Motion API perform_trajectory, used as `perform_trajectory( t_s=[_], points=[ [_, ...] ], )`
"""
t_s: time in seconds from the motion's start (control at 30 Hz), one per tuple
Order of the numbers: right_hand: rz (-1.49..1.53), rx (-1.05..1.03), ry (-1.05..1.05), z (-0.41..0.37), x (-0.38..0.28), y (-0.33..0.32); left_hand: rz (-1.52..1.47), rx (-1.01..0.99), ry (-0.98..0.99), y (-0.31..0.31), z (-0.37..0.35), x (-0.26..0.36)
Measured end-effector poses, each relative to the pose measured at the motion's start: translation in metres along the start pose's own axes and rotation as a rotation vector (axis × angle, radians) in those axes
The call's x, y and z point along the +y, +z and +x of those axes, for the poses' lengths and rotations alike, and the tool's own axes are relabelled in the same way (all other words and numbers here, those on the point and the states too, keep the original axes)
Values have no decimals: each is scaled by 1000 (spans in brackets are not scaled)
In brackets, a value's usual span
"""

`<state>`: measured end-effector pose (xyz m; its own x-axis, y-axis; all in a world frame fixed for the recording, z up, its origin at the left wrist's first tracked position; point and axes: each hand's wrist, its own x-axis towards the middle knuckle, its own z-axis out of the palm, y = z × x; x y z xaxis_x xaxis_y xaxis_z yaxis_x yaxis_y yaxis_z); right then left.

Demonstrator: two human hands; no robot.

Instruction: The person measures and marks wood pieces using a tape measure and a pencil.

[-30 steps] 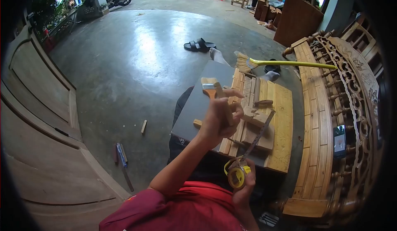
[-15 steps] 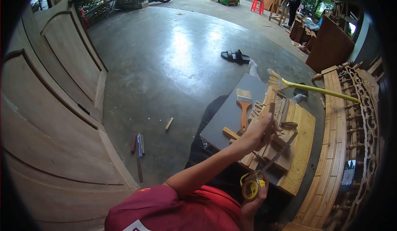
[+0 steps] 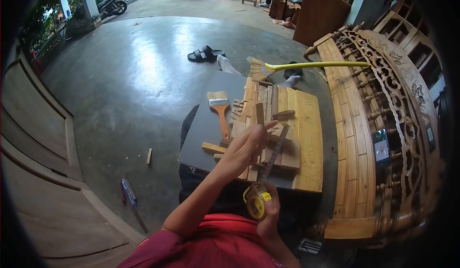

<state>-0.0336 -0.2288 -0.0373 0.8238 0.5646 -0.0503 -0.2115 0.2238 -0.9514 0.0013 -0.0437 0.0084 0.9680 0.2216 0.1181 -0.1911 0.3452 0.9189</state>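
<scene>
My left hand (image 3: pixel 244 150) reaches over the board on my lap, closed on a short wooden stick (image 3: pixel 260 113) that points up and away from me. One of its fingers is stretched out to the right. Low in front of my body, my right hand (image 3: pixel 270 210) grips a yellow tape measure (image 3: pixel 257 204). Its blade (image 3: pixel 274 157) is drawn out and runs up beside a wooden block (image 3: pixel 289 154). Several small wooden pieces (image 3: pixel 251 95) lie around the hands. A brush (image 3: pixel 221 114) with an orange handle rests left of them.
The pieces lie on a grey board (image 3: pixel 201 138) and a yellowish wooden board (image 3: pixel 309 138). A yellow-handled broom (image 3: pixel 316 64) lies beyond. On the right stands a carved wooden bench (image 3: pixel 357 138) with a phone (image 3: pixel 381 145). Door panels (image 3: pixel 36 124) stand left; sandals (image 3: pixel 206 54) sit ahead.
The camera view has turned right, so everything sits further left in the picture. The left hand still holds the stick and the right hand the tape measure, with its blade still out.
</scene>
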Motion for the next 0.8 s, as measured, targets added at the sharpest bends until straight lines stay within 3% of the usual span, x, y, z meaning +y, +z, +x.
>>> perform_trajectory(
  t_s=[0.17,0.8],
  points=[
    [18,-6,-19,1,0,2,111,26,24,5,-2,6],
    [48,-35,-44,10,-5,-3,-88,17,-100,8,-5,4]
  ],
)
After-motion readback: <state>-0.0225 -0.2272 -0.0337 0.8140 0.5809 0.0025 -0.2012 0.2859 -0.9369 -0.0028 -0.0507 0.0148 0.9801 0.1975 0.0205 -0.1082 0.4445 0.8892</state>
